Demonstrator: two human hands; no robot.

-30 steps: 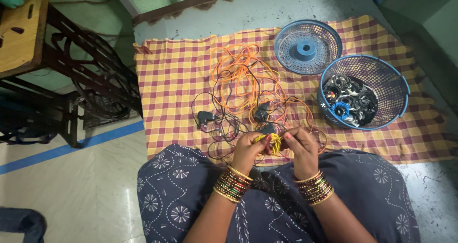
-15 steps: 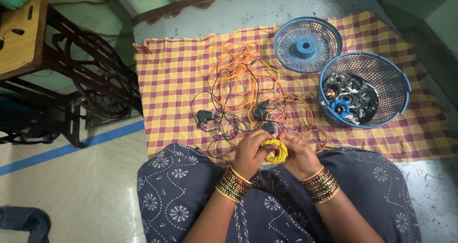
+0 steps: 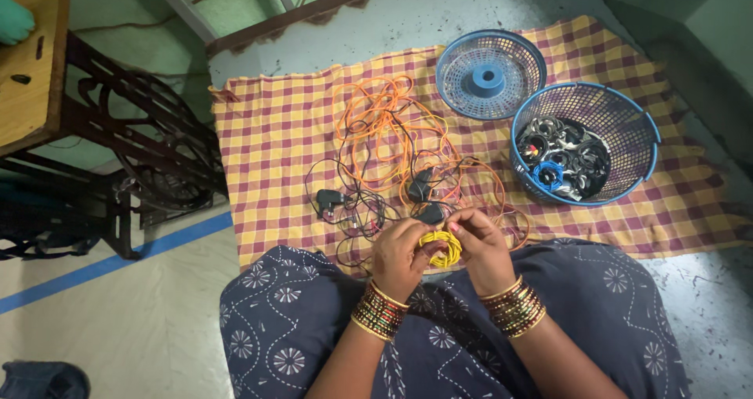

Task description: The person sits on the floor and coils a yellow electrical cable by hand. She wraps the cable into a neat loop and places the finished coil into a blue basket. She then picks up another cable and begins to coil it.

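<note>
small coil of yellow cable (image 3: 441, 248): held over the lap, pinched between left hand (image 3: 398, 254) and right hand (image 3: 480, 246), fingers of both closed on it. tangle of orange and black cables (image 3: 396, 152): on checked cloth (image 3: 274, 132), just ahead. blue basket (image 3: 620, 105) holding coiled cables: right. blue lid (image 3: 490, 74): beside the basket.

Looks like a home floor workspace, not a shop

Checked cloth (image 3: 314, 125) spread on a tiled floor (image 3: 118, 321); old treadle sewing machine stand (image 3: 133, 156) beside it; blue plastic basket (image 3: 584, 144) of coiled cables sitting on the cloth
</note>
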